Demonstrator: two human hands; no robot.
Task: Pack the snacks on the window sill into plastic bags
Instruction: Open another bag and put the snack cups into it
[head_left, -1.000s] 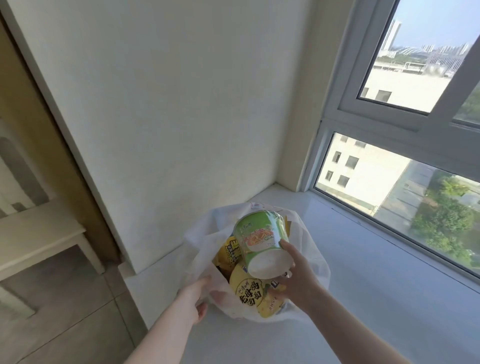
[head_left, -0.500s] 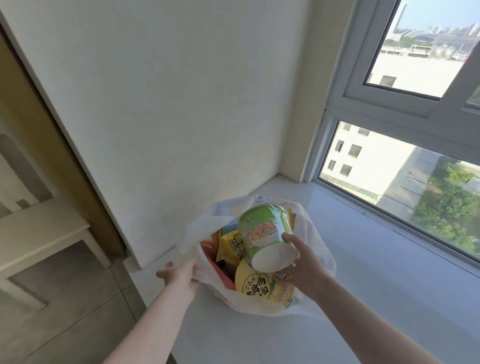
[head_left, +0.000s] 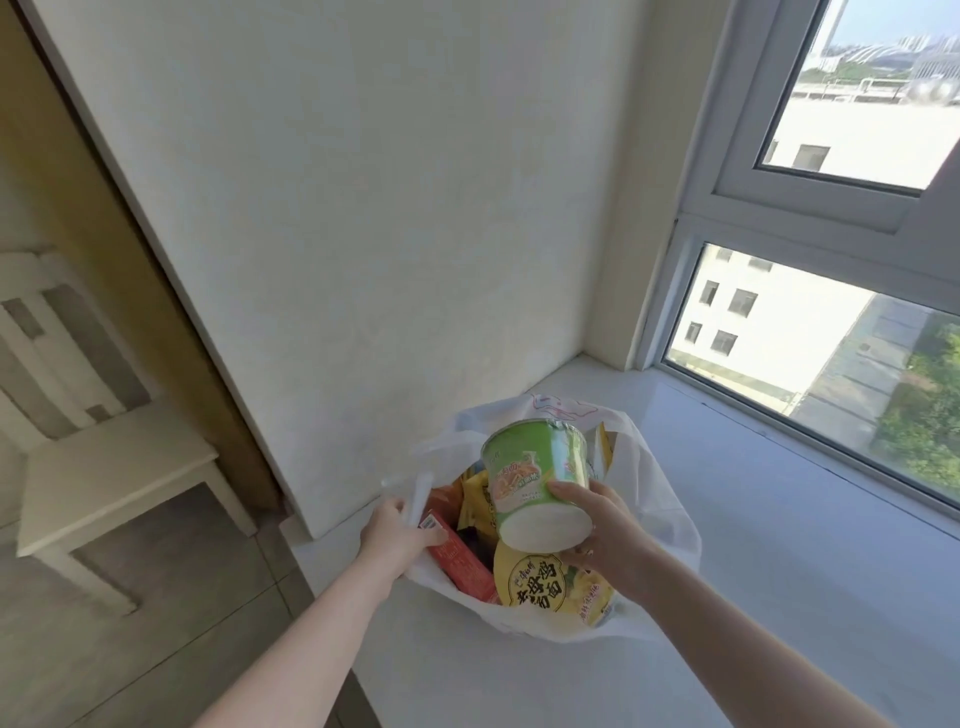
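The step in hand is loading one more snack into a bag that already looks nearly full. At the left, the left hand (head_left: 397, 530) has its fingers curled round the near-left handle of the white plastic bag (head_left: 660, 499) and pulls the mouth wide. The bag sits on the window sill (head_left: 779, 545), close to the wall corner. Just inside that edge a red box (head_left: 462, 564) leans against the bag's left wall.

To the right, the green cup (head_left: 535, 483) hangs tilted over the opening, its white base turned toward the near side. The right hand (head_left: 608, 535) holds it low on the body, thumb on top and fingers wrapped beneath.

The next move probably calls for lowering the cup into the gap behind the yellow bowl (head_left: 545, 582) and letting go only once it rests on the packets, since a full bag may tip or spill.

As for writing, the yellow bowl's lid carries large dark Chinese characters, seemingly 老母鸡汤面. The green cup shows a noodle picture and small print too blurred to read. The red box bears a small pale label, unreadable, and faint pink print marks the bag's far rim.
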